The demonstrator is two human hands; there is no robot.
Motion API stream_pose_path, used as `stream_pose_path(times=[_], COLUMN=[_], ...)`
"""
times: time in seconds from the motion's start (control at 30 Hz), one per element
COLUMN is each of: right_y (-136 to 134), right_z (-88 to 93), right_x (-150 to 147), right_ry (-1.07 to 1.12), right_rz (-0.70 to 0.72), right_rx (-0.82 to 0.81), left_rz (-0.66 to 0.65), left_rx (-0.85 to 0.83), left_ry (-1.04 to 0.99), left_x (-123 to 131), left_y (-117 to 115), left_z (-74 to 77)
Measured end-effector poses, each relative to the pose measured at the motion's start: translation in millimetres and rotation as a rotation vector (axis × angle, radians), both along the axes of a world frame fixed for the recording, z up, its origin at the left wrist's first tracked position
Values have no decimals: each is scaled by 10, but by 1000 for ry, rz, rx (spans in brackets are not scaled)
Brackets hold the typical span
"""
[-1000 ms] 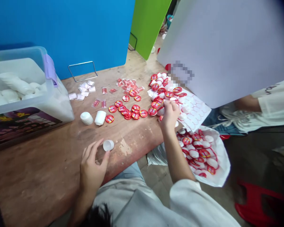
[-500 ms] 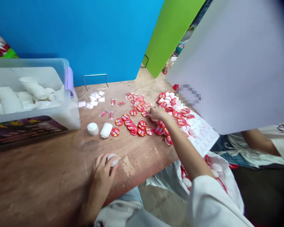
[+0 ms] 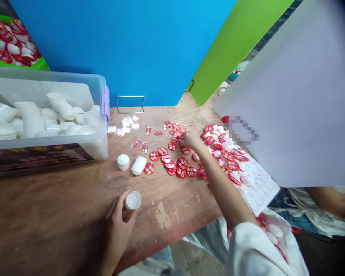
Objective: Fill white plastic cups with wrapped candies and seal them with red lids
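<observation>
My left hand [image 3: 122, 216] is curled round a small white plastic cup [image 3: 133, 200], thumb on one side and fingers on the other. The cup's mouth faces up and it looks hollow inside. Farther off, my right hand [image 3: 190, 141] has its fingertips pinched together at the near edge of a heap of small red clear-wrapped packets [image 3: 176, 129]; what is between them is hidden. Round red printed lids [image 3: 171, 164] lie in a loose cluster just this side of it. Two short stacks of white cups, one upright [image 3: 123, 162] and one lying over [image 3: 139, 165], stand beyond my left hand.
A clear bin [image 3: 102, 147] of white cups stands at left, with a green crate [image 3: 41, 63] behind it. Small white packets [image 3: 126, 124] lie near the blue panel [image 3: 126, 46]. At right, red-lidded pieces cover part of a white sheet [image 3: 260, 184]; another person's arm [image 3: 330, 199] shows beyond.
My right hand has shifted from the red lids to the red packets. My left fingers, earlier over the cup, now wrap its side, with its mouth showing. The view has turned slightly left.
</observation>
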State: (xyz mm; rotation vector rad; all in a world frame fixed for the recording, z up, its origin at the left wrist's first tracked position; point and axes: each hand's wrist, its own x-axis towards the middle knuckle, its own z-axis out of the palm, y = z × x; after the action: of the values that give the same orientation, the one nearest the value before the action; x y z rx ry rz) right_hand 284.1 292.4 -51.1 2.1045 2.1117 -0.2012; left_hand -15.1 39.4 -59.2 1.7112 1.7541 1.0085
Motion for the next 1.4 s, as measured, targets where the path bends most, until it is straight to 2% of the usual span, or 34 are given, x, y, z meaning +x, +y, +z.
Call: stream_pose_path(times=[0.17, 0.27, 0.37, 0.57, 0.77, 1.03, 1.23, 1.4], right_y=[38, 123, 238, 367, 358, 420, 643, 810], right_z=[189, 295, 328, 201, 169, 139, 113, -37], right_x=[-241, -466, -689, -948, -922, -968, -1394, -1762], right_ry=[-35, -12, 26, 36, 44, 146, 438, 571], right_rz=[-31, -4, 46, 90, 106, 118, 201, 231], right_rx=[65, 107, 124, 18, -106, -6, 84, 33], left_rz=[18, 39, 39, 21, 23, 21, 80, 123], left_rx=[-43, -37, -13, 18, 8, 18, -60, -102], left_ry=[-58, -70, -43, -11, -27, -38, -85, -124], left_x=[-42, -67, -110, -212, -259, -273, -291, -346], left_y=[-16, -22, -21, -1, 26, 51, 35, 32], left_z=[-17, -20, 7, 77, 57, 27, -9, -6])
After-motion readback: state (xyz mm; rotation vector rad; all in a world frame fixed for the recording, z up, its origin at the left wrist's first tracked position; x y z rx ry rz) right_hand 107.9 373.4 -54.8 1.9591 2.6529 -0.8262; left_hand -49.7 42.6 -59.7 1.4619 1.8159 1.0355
